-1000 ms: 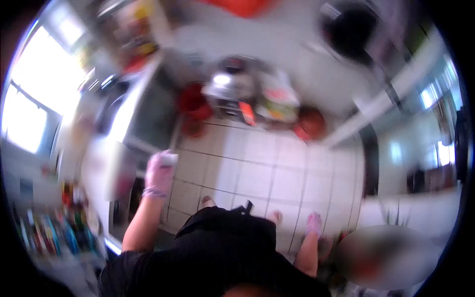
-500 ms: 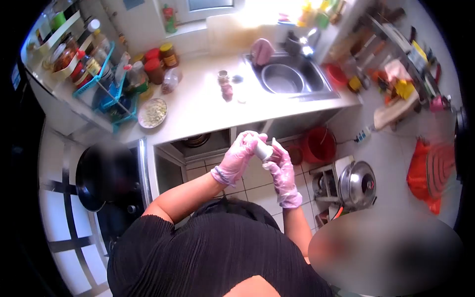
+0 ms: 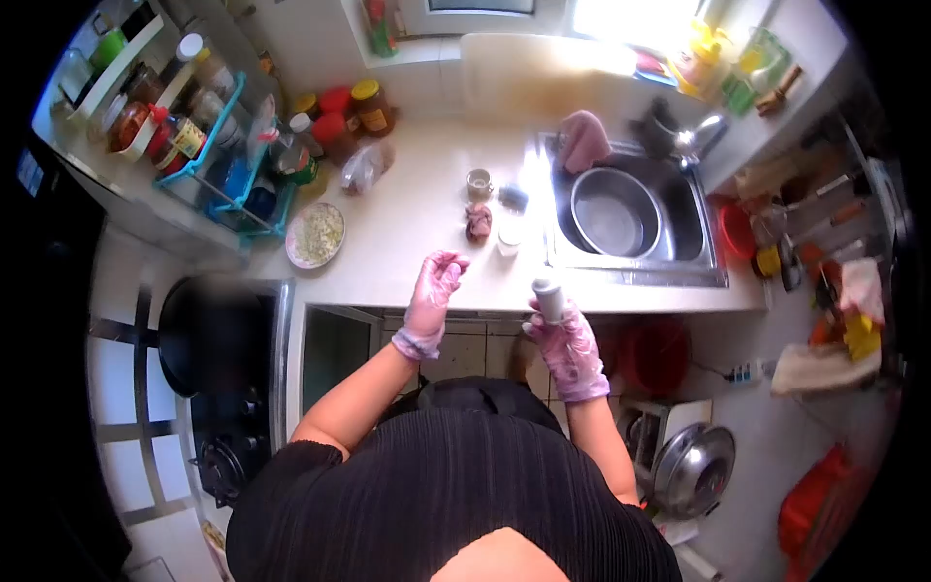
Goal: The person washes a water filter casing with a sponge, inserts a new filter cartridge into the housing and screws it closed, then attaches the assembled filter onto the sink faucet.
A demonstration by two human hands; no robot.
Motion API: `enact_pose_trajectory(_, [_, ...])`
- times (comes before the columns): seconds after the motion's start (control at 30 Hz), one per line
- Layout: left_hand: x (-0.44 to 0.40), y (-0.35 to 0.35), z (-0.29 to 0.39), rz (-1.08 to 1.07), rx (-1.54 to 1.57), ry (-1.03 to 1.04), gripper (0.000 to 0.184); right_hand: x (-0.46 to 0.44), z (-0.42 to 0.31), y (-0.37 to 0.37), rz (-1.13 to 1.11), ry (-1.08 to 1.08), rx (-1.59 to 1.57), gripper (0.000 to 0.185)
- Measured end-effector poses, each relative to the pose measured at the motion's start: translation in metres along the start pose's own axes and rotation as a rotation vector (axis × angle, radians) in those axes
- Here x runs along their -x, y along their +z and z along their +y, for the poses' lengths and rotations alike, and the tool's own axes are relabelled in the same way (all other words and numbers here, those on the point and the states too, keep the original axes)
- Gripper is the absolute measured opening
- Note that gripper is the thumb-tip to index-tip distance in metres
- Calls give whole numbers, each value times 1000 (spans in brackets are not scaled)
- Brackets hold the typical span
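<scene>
Both of my hands wear thin, pinkish see-through gloves. In my right hand (image 3: 568,354), just off the counter's front edge, is a small white-grey cylinder (image 3: 549,299), held upright with a rimmed top; its exact kind is unclear. My left hand (image 3: 433,296) hovers at the counter edge, fingers half curled and apart from the thumb, with nothing visible in them. Ahead of the hands stand a small glass jar (image 3: 479,182), a reddish-brown lump (image 3: 478,223), a small white cup-like piece (image 3: 509,238) and a dark round piece (image 3: 513,197).
A metal basin (image 3: 617,189) sits in the sink (image 3: 693,257) at right. On the left are a plate of chopped pale food (image 3: 316,236), red-lidded jars (image 3: 335,136) and a blue rack (image 3: 238,209). A wok (image 3: 179,335) rests on the stove below them.
My hands have parted: the left let go of the white cylinder and moved left, while the right keeps it and holds it upright. The camera view has shifted.
</scene>
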State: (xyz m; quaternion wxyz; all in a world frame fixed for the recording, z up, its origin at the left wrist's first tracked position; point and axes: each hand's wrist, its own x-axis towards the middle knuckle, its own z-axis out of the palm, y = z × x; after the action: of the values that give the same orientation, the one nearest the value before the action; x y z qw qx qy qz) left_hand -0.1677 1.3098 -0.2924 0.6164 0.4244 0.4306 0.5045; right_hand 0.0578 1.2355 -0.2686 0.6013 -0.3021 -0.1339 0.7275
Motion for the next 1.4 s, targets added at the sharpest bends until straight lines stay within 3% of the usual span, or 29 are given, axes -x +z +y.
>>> enact_pose_trajectory(0.1, [-68,-10,-26,107,-110,-9,32,-38,-39,-37,-41,-3,-48,48])
enact_pose_trajectory(0.2, [-142,-12,-53,124,-272,120,36,-64,-74,-56,-23,22,-57,47])
enact_pose_trajectory(0.27, [-181,-6,-52,209,-760,200,48,-83,-86,-63,-15,57,-63,47])
enact_pose_trajectory(0.4, [-246,-3,-73,194,-1002,98,62,-112,-94,-70,-69,133,-127,52])
enact_pose_trajectory(0.47, [-261,3,-63,110,-1365,-27,71,-122,-96,-62,-91,166,-153,51])
enact_pose_trajectory(0.57, [-279,3,-60,-37,-1419,-92,77,-128,-92,-56,-69,151,-175,52])
enact_pose_trajectory(0.73, [-289,-17,-76,-83,-1339,51,73,-136,-88,-59,-11,167,-256,47])
enact_pose_trajectory(0.8, [-287,-23,-87,55,-1047,55,64,-136,-85,-60,39,153,-242,46])
enact_pose_trajectory(0.9, [-274,-16,-57,81,-832,26,58,-139,-85,-56,99,152,-239,45])
enact_pose_trajectory(1.03, [-251,-16,-27,68,-850,253,55,-143,-81,-43,65,153,-257,47])
enact_pose_trajectory(1.17, [-219,-8,5,3,-807,351,55,-141,-79,-27,-43,161,-180,54])
enact_pose_trajectory(1.23, [-203,-6,15,-85,-320,82,58,-141,-77,-22,-78,159,-154,56])
enact_pose_trajectory(1.33, [-186,-6,34,-202,-179,-45,62,-140,-77,-12,-179,170,-144,59])
enact_pose_trajectory(1.4, [-174,1,49,-237,-150,-65,65,-141,-80,-10,-226,231,-88,71])
